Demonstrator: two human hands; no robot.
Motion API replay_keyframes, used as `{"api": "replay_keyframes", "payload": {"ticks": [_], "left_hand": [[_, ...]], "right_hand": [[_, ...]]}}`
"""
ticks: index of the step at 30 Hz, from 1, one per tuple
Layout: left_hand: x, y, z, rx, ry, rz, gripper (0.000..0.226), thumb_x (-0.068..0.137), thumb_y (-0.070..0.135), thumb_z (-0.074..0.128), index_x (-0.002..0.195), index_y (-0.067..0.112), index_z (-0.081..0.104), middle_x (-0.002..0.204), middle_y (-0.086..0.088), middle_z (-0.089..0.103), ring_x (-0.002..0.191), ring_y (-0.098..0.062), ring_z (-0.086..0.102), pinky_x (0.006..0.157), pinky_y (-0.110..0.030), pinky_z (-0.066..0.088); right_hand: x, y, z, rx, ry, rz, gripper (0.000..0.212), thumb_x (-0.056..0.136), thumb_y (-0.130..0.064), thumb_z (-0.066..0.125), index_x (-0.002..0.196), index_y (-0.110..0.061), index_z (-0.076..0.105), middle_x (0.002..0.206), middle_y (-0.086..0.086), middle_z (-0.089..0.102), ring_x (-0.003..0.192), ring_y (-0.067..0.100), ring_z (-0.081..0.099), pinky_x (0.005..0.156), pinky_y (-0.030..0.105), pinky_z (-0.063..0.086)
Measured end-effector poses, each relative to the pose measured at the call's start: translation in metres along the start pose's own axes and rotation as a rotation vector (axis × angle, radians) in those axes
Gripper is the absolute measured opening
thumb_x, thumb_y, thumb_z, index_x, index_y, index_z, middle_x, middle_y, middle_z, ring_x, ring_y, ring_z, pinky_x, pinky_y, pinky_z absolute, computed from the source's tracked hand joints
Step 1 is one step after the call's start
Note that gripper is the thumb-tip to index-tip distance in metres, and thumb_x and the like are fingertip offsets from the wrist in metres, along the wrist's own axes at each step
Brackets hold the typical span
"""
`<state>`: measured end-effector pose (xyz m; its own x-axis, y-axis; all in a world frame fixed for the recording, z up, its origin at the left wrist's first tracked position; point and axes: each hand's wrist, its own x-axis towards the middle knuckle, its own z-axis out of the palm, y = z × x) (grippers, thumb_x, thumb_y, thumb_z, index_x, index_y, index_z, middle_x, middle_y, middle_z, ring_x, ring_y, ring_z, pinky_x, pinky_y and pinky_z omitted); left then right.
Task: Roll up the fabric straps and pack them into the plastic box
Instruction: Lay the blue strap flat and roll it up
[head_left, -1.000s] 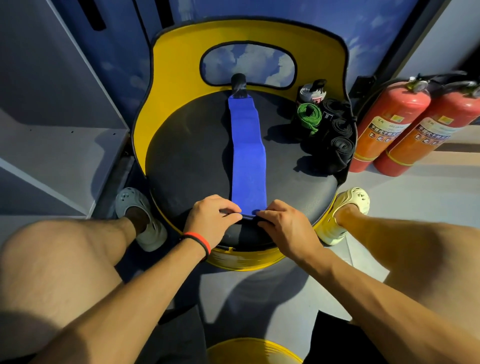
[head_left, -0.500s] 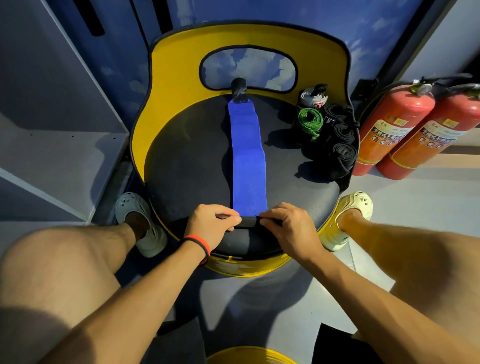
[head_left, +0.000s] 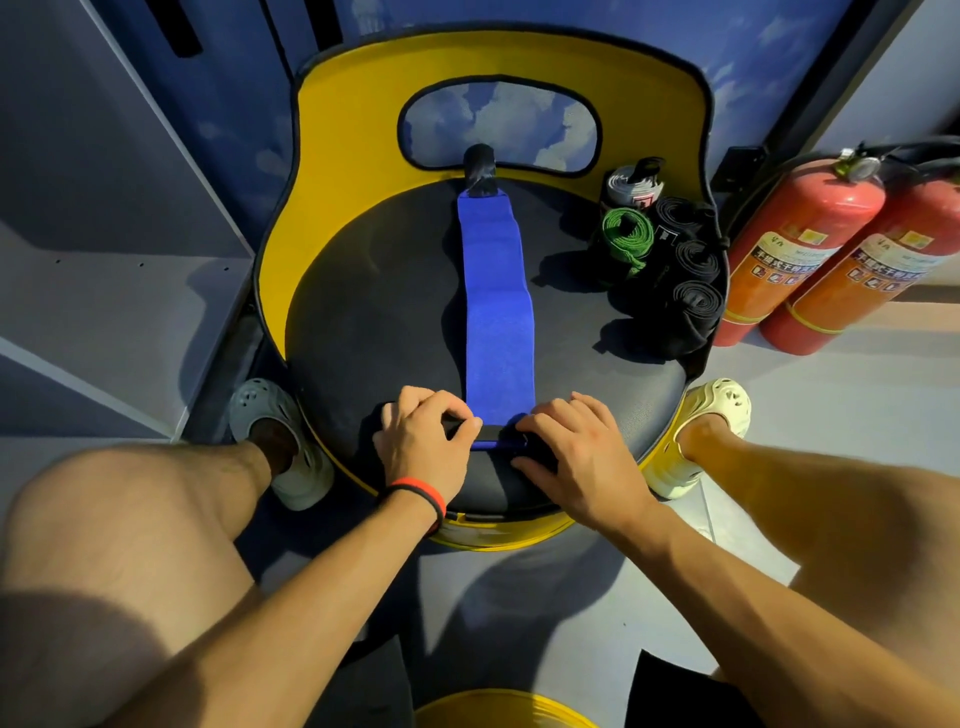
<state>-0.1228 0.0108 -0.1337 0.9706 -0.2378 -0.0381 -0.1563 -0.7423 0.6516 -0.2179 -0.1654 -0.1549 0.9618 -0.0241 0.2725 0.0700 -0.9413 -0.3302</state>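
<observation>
A long blue fabric strap (head_left: 497, 312) lies flat down the middle of the black round seat (head_left: 374, 322), with a black end piece at its far end. Its near end is curled into a small black-faced roll. My left hand (head_left: 423, 436) pinches the roll's left end, and my right hand (head_left: 569, 447) pinches its right end. Several rolled straps stand at the seat's right rear: a green one (head_left: 626, 234), a grey-white one (head_left: 634, 187) and black ones (head_left: 693, 280). They seem to sit in a clear container whose walls I cannot make out.
The seat has a yellow backrest (head_left: 337, 156) with an oval cut-out. Two red fire extinguishers (head_left: 810, 244) stand on the floor to the right. A grey shelf unit (head_left: 104, 270) is at the left. My knees and pale clogs flank the seat.
The near end of the blue strap has been turned over into a small roll, and both hands have shifted slightly forward with it.
</observation>
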Motion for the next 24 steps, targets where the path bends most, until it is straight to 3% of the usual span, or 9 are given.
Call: {"api": "replay_keyframes", "payload": {"ticks": [3,5,9,11,15,19,22,24], "left_hand": [[0.004,-0.002,-0.001,-0.084,-0.003,0.106,0.012,0.088,0.028,0.073,0.081,0.028,0.064,0.088,0.012,0.059,0.087,-0.012,0.05,0.083,-0.04,0.047],[0.005,-0.004,-0.002,-0.037,-0.009,0.184,0.014,0.089,0.033,0.072,0.08,0.027,0.063,0.084,0.013,0.061,0.085,-0.011,0.05,0.08,-0.039,0.048],[0.006,-0.013,-0.008,0.089,-0.05,0.313,0.023,0.082,0.05,0.075,0.088,0.029,0.067,0.093,0.014,0.063,0.093,-0.011,0.05,0.082,-0.036,0.04],[0.007,-0.016,-0.01,0.083,-0.093,0.33,0.028,0.078,0.045,0.081,0.097,0.027,0.07,0.1,0.011,0.065,0.097,-0.013,0.052,0.085,-0.036,0.044],[0.009,-0.011,-0.018,-0.022,-0.152,0.214,0.028,0.079,0.034,0.083,0.103,0.021,0.077,0.097,0.006,0.066,0.095,-0.015,0.057,0.086,-0.038,0.054],[0.006,-0.004,-0.026,-0.077,-0.261,0.059,0.029,0.079,0.031,0.084,0.106,0.02,0.079,0.092,0.006,0.069,0.084,-0.01,0.064,0.084,-0.034,0.058],[0.002,-0.002,-0.032,-0.079,-0.345,-0.007,0.025,0.083,0.031,0.082,0.105,0.02,0.079,0.089,0.006,0.074,0.083,-0.009,0.067,0.082,-0.03,0.058],[0.001,-0.001,-0.035,-0.071,-0.37,-0.032,0.021,0.084,0.031,0.08,0.103,0.021,0.079,0.088,0.005,0.075,0.083,-0.008,0.068,0.08,-0.028,0.057]], "right_hand": [[0.0,0.002,0.004,0.032,0.014,0.02,0.026,0.093,-0.033,0.071,0.116,-0.02,0.067,0.11,-0.002,0.061,0.098,0.019,0.058,0.096,0.039,0.047],[0.002,0.0,0.006,0.046,0.025,0.033,0.024,0.095,-0.031,0.07,0.115,-0.019,0.067,0.108,-0.001,0.061,0.096,0.02,0.058,0.09,0.036,0.048],[0.007,-0.001,0.004,0.035,0.031,0.091,0.024,0.098,-0.036,0.063,0.117,-0.022,0.069,0.104,-0.004,0.063,0.091,0.02,0.056,0.085,0.034,0.045],[0.01,-0.002,0.003,0.047,0.032,0.121,0.025,0.099,-0.037,0.062,0.117,-0.022,0.07,0.103,-0.004,0.063,0.09,0.02,0.056,0.084,0.034,0.045],[0.015,-0.007,-0.001,0.09,0.005,0.184,0.025,0.096,-0.034,0.067,0.115,-0.019,0.074,0.101,0.0,0.063,0.091,0.02,0.059,0.083,0.036,0.047],[0.018,-0.009,-0.017,0.172,-0.126,0.265,0.026,0.096,-0.035,0.067,0.116,-0.021,0.076,0.096,0.0,0.061,0.088,0.019,0.058,0.079,0.038,0.051],[0.017,-0.01,-0.025,0.267,-0.238,0.365,0.026,0.095,-0.038,0.068,0.115,-0.024,0.076,0.096,-0.004,0.06,0.088,0.015,0.058,0.079,0.033,0.052],[0.016,-0.01,-0.025,0.376,-0.223,0.45,0.023,0.091,-0.039,0.073,0.108,-0.025,0.075,0.097,-0.005,0.066,0.089,0.014,0.063,0.077,0.03,0.055]]}}
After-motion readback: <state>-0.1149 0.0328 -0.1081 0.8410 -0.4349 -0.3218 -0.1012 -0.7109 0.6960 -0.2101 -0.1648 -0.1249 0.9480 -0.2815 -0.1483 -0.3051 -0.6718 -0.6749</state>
